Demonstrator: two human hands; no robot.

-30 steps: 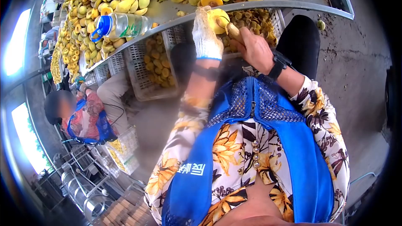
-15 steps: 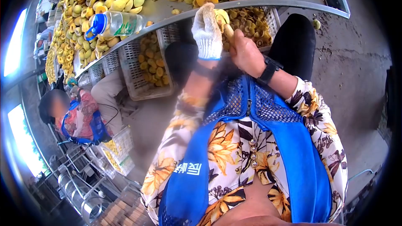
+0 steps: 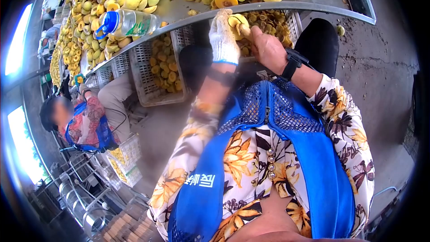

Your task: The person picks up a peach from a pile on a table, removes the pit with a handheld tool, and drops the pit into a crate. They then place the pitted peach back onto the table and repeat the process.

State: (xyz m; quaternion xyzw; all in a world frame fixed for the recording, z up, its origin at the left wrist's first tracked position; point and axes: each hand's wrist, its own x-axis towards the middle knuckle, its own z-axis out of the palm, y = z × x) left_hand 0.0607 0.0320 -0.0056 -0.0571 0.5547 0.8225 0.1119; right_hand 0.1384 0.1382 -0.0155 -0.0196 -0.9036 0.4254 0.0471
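Observation:
My left hand [image 3: 222, 38], in a white knit glove, is closed around a yellow peach half [image 3: 238, 20], with its cut side turned toward my right hand. My bare right hand [image 3: 270, 49] grips a short tool with a pale, wooden-looking handle [image 3: 245, 30]. The tool's far end meets the fruit and is hidden, so its kind does not show. Both hands are just in front of the metal table edge [image 3: 268, 5], above a white crate [image 3: 293, 26] with cut fruit pieces in it. Near my left fingertips, a peach half [image 3: 226, 1] lies on the table.
Piles of peach halves [image 3: 127, 0] cover the table's left side. A blue-capped bottle [image 3: 134, 23] lies near the edge. Another crate [image 3: 142, 78] of fruit stands below. A co-worker [image 3: 94, 127] sits at the left. My knee [image 3: 316, 42] is beside the right crate.
My left hand has drawn slightly down from the table edge, off the peach half lying there. My right hand has shifted a little right and turned with the tool.

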